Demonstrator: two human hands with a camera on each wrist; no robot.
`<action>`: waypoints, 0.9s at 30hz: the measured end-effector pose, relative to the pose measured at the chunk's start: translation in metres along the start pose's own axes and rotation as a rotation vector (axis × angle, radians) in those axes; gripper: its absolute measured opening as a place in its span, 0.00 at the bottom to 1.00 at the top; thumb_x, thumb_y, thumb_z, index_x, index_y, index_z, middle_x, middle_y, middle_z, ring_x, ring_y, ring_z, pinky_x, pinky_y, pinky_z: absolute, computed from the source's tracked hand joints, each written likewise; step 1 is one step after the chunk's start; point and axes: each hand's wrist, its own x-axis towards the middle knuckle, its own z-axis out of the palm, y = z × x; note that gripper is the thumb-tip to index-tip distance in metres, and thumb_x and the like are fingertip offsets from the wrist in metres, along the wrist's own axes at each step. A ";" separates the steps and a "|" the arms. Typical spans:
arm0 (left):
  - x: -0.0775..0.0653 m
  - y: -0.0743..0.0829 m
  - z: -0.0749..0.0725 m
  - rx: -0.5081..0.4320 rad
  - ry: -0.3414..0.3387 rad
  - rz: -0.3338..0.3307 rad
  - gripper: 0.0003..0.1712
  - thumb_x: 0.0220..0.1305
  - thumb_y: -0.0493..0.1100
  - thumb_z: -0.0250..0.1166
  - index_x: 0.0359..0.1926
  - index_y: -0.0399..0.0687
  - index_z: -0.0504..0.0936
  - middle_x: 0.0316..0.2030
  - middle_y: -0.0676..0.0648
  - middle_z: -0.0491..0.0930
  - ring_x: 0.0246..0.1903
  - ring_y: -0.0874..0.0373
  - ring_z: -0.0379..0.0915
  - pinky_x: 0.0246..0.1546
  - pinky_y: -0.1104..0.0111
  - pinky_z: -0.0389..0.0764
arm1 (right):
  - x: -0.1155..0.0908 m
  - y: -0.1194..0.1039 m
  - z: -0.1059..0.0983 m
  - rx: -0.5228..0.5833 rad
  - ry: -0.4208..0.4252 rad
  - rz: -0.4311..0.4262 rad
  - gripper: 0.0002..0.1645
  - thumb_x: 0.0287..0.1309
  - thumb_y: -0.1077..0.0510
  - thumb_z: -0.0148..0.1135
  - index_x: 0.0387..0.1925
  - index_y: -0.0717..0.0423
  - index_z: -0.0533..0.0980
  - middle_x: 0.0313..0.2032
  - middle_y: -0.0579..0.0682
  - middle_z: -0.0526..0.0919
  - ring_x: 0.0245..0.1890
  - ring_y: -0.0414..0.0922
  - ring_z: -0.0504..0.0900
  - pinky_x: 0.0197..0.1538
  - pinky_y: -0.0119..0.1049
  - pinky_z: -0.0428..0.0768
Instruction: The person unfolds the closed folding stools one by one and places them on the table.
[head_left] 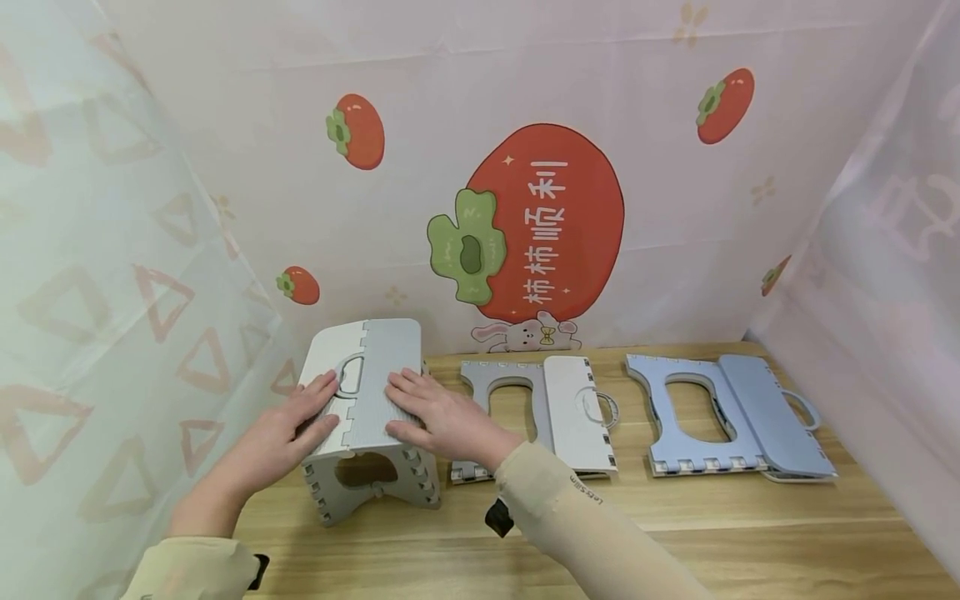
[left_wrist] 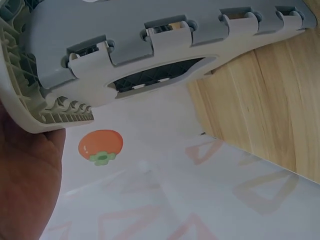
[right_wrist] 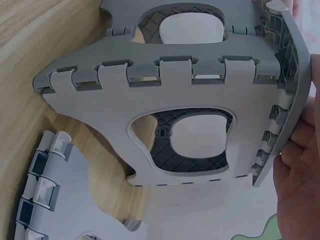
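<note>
An unfolded folding step stool (head_left: pixel 390 346) with a white-and-grey top stands on the left of the table. Across the white half of its top lies my left hand (head_left: pixel 288 429), fingers extended beside the looped carry handle (head_left: pixel 348 375). My right hand (head_left: pixel 442 412) rests flat on the grey half, fingers spread. In the right wrist view the stool's side panel (right_wrist: pixel 115 100) shows an oval cutout and a row of hinges, with the right hand (right_wrist: pixel 299 165) along the top's edge. From the left wrist, the left palm (left_wrist: pixel 30 175) appears under the top's ribbed edge.
A grey-and-white stool (head_left: pixel 581 446) lies folded flat right of the standing one. Farther right is a folded blue stool (head_left: pixel 780 417). Printed curtains (head_left: pixel 645 308) hang behind and on both sides of the wooden table (head_left: pixel 390 558).
</note>
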 end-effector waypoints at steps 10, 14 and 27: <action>0.003 0.005 0.005 0.049 0.022 0.045 0.31 0.78 0.46 0.57 0.72 0.32 0.67 0.74 0.33 0.63 0.73 0.33 0.58 0.79 0.65 0.49 | 0.000 0.004 0.004 -0.017 0.018 -0.007 0.38 0.78 0.37 0.44 0.79 0.50 0.58 0.79 0.46 0.56 0.80 0.45 0.50 0.80 0.38 0.51; 0.005 0.007 0.002 0.082 -0.010 0.010 0.32 0.79 0.48 0.56 0.74 0.34 0.65 0.75 0.34 0.61 0.73 0.32 0.57 0.73 0.45 0.60 | 0.001 0.004 0.001 -0.021 0.019 -0.004 0.38 0.78 0.36 0.43 0.79 0.49 0.58 0.79 0.46 0.56 0.80 0.45 0.50 0.80 0.40 0.52; 0.002 0.030 0.004 0.176 -0.023 0.050 0.36 0.75 0.56 0.60 0.74 0.40 0.68 0.76 0.41 0.63 0.73 0.40 0.61 0.67 0.43 0.68 | 0.003 0.013 -0.006 0.018 0.005 0.034 0.40 0.78 0.36 0.43 0.80 0.51 0.55 0.80 0.48 0.54 0.81 0.47 0.48 0.79 0.45 0.56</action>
